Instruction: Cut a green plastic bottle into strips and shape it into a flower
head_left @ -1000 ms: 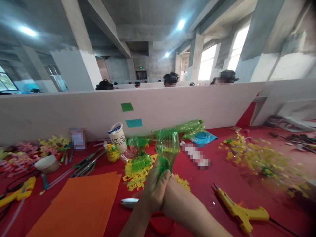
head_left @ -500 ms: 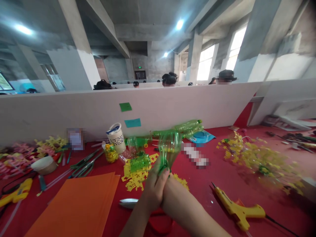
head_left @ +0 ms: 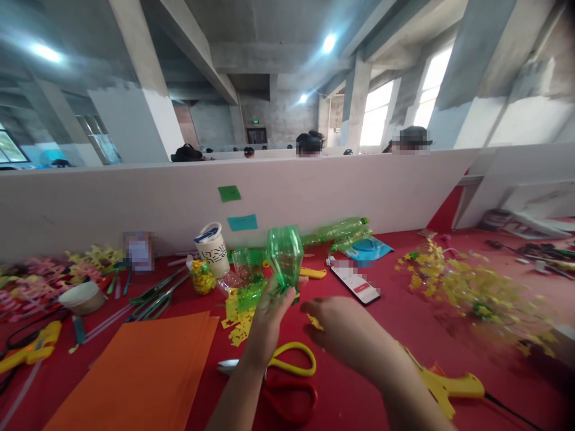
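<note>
My left hand (head_left: 269, 320) is closed round the narrow neck of a cut green plastic bottle (head_left: 285, 254), which stands neck down with its wide end up. To the right, apart from the bottle, my right hand (head_left: 344, 326) hovers with bent fingers apart. Some yellow shows between those fingers, at the yellow paper stars (head_left: 315, 323); I see no firm hold on it. Below the hands lie scissors (head_left: 294, 362) with one yellow and one red handle, blades partly behind my left wrist. More yellow star cutouts (head_left: 238, 323) lie left of my left hand.
An orange paper stack (head_left: 135, 365) lies front left. Yellow glue guns (head_left: 453, 386) (head_left: 38, 344) lie on both sides. A phone (head_left: 354, 282), a yellow cutter (head_left: 314, 273), green bottles (head_left: 344, 230) and a white cup (head_left: 212, 251) stand or lie before the white partition (head_left: 359, 185). Star-covered branches (head_left: 476, 293) spread right.
My right hand has left the bottle's neck and moved right, over the yellow stars. The bottle, still in my left hand, has shifted slightly left. The scissors' handles and the cutter now show.
</note>
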Tool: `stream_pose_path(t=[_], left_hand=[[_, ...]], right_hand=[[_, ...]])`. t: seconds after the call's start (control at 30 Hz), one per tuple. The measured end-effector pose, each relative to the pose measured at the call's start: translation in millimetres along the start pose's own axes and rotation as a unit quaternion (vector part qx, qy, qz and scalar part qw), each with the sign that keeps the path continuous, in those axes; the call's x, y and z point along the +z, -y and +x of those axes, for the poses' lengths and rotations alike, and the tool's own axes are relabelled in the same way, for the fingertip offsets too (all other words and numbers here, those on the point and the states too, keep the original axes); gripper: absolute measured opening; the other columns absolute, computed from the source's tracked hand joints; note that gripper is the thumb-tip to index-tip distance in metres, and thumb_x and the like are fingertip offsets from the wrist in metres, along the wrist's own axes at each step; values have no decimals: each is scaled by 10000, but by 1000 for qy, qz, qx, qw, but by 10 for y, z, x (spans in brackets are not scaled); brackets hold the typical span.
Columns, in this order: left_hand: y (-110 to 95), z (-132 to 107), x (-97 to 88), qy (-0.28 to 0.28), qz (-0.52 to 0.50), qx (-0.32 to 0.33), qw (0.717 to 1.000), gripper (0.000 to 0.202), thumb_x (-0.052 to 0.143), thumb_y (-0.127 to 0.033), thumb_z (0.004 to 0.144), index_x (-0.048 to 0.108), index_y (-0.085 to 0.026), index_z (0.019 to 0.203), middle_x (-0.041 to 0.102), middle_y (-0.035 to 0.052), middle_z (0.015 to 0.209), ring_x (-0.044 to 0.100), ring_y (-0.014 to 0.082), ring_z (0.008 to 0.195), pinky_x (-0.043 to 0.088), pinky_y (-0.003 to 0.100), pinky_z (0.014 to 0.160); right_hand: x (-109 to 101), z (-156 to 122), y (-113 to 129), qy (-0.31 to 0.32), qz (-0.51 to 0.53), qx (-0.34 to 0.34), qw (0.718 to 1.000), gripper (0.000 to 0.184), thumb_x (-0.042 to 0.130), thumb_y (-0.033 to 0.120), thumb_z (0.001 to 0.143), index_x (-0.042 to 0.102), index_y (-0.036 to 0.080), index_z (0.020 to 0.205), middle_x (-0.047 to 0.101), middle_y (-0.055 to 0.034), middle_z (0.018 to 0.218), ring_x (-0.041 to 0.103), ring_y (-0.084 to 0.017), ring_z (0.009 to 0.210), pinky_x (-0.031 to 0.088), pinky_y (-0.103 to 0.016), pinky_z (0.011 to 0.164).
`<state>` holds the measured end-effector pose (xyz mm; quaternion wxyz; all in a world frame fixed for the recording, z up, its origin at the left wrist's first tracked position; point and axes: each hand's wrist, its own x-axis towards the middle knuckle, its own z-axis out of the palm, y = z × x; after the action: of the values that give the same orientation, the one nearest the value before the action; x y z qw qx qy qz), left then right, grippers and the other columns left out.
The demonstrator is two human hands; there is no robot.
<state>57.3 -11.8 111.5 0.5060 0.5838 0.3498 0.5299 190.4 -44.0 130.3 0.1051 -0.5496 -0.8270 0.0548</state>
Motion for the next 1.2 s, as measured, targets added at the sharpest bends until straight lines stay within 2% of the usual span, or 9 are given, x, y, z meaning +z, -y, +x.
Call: stream_pose_path(t=[0.07,0.13,0.23,0.3,0.37,0.53,0.73,1.03,1.2], left_hand=[[55,28,-33,-19,-28,-11,999,277,586,-385,777,673,-208,971,676,56,1042,527,244,1094,377,323,922],[106,44,-55,-24,-58,-31,998,307,641,-378,735,661,-220,998,679,44,1031,537,234,1084,399,311,899],[153,49,-69,-2,-78,-43,996,312,634,-358,753,649,-220,1032,670,49,1054,554,221,1056,415,309,883],[173,50,-78,7,-81,-39,996,308,609,-344,781,639,-217,1060,657,58,1079,561,219,1039,424,318,875],[192,52,-93,1,-85,-34,996,314,601,-328,794,625,-224,1089,641,60,1111,553,219,1052,425,323,881],[203,55,-117,-7,-100,-33,994,331,609,-295,797,599,-249,1124,608,37,1164,535,197,1081,402,315,930],[145,61,-103,22,-84,-17,996,292,593,-256,808,610,-218,1097,673,33,944,580,187,980,423,296,866],[127,73,-106,29,-73,-26,997,251,603,-237,797,628,-208,1045,675,26,914,611,155,839,445,258,743],[169,56,-116,12,-121,-50,991,223,619,-239,777,655,-200,994,686,21,896,615,143,757,459,257,714]], right_hand=[[-79,-10,-82,-78,17,45,996,120,537,213,809,655,194,824,675,-22,713,622,-163,607,366,-241,506],[-145,4,-106,-193,77,47,977,142,500,227,847,641,207,857,665,-16,754,613,-149,652,396,-237,539],[-186,45,-53,-332,194,3,923,169,511,211,845,601,220,987,642,-38,957,598,-170,896,461,-274,749],[-166,79,-4,-364,228,-25,903,235,546,179,811,579,220,1041,582,-60,1105,535,-195,1050,435,-317,882],[-118,115,27,-368,233,-33,899,256,553,151,799,584,219,1044,536,-73,1153,502,-207,1089,426,-329,905],[-23,163,39,-371,247,-27,895,193,515,152,844,597,203,1010,545,-71,1022,535,-189,967,451,-304,822],[-68,133,66,-386,271,-32,881,163,480,129,870,607,191,949,564,-46,926,546,-153,858,445,-253,734],[-59,114,56,-371,264,-4,890,177,486,162,874,612,199,991,567,-45,974,545,-160,903,441,-257,765],[-62,116,45,-357,269,15,894,228,496,165,869,594,215,1068,567,-42,1016,546,-163,930,446,-271,797]])
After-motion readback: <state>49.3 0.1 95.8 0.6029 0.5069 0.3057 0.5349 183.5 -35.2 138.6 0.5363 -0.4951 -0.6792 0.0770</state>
